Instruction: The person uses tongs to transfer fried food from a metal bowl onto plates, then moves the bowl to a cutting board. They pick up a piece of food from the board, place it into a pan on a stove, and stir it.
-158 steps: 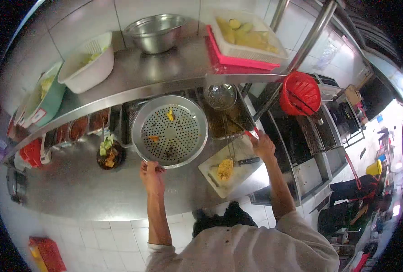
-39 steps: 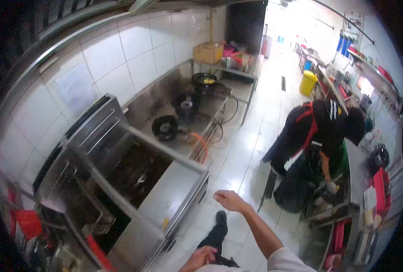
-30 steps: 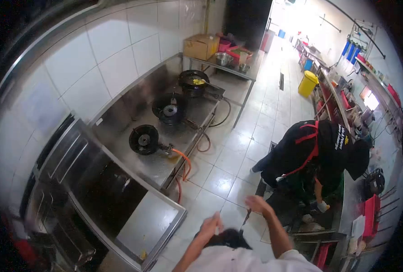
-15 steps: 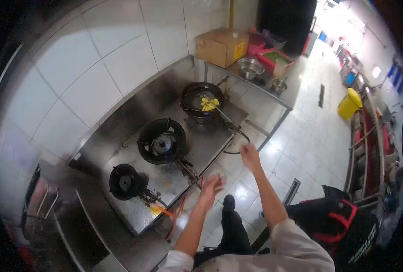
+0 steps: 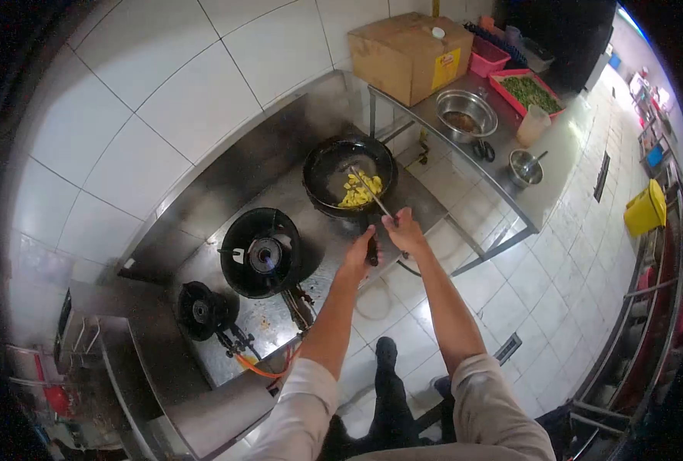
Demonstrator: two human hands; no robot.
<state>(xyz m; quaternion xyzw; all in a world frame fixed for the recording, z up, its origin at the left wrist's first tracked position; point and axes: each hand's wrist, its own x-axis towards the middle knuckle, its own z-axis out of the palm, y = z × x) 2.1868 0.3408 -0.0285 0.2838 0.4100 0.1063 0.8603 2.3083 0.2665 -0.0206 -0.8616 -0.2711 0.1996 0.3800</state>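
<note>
A black wok [image 5: 330, 165] sits on the far burner, its dark handle [image 5: 372, 250] pointing toward me. My left hand [image 5: 359, 252] is closed around that handle. Yellow pieces of food [image 5: 361, 190], resembling scrambled egg, lie in the near right part of the wok. My right hand [image 5: 404, 232] grips the upper end of a long-handled metal utensil [image 5: 380, 204]. Its lower end reaches among the yellow pieces, so its exact shape is hard to make out. Both hands are close together at the stove's front edge.
Left of the wok stand a larger burner [image 5: 261, 253] and a small burner [image 5: 199, 310]. The side table [image 5: 503, 180] holds a cardboard box [image 5: 403, 58], metal bowl [image 5: 466, 115], pink tray of greens [image 5: 526, 92], plastic cup [image 5: 533, 125] and small bowl [image 5: 526, 167]. An orange hose [image 5: 261, 371] hangs in front.
Both hands have moved forward to the wok. The left has taken hold of its handle and the right has taken the metal utensil. The yellow food is more spread out, and the view has shifted.
</note>
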